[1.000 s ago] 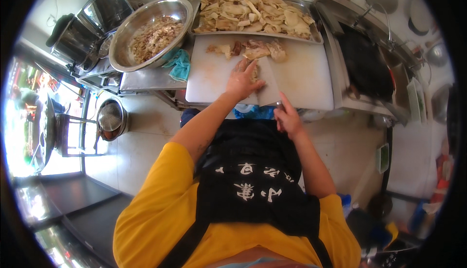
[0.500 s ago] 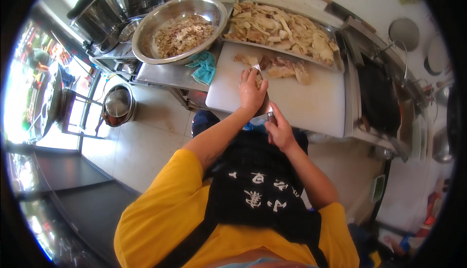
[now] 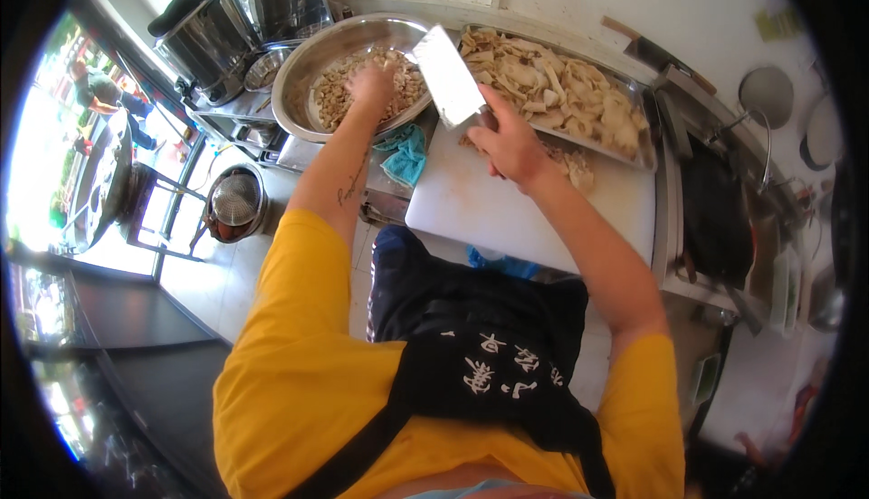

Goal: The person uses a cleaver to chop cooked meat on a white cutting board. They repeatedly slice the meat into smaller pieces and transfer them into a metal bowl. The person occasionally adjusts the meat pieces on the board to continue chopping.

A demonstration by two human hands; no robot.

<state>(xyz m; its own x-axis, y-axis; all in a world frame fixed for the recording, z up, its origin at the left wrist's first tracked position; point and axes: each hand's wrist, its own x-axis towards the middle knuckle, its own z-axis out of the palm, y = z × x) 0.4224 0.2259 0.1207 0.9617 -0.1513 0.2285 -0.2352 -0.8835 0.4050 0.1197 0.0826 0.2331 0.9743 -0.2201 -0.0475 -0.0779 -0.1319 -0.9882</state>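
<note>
My left hand [image 3: 371,83] is down in the large steel bowl [image 3: 291,78], over a heap of small chopped meat pieces [image 3: 333,101]. Its fingertips are blurred and partly sunk from sight, so its grip is unclear. The handle of a cleaver [image 3: 447,76] is in my right hand [image 3: 514,144], its broad shiny blade raised between the bowl and the white cutting board [image 3: 534,218]. Behind that hand, some larger meat pieces [image 3: 576,171] lie on the board, partly covered by the wrist.
A metal tray [image 3: 644,151] heaped with pale cooked pieces stands beyond the board. Between bowl and board lies a teal cloth [image 3: 405,157]. To the right is a dark griddle [image 3: 713,205]. A bucket with a strainer [image 3: 233,202] stands on the floor at left.
My left hand has gone from the blade over the board into the bowl at upper left. My right hand has lifted the cleaver up and forward.
</note>
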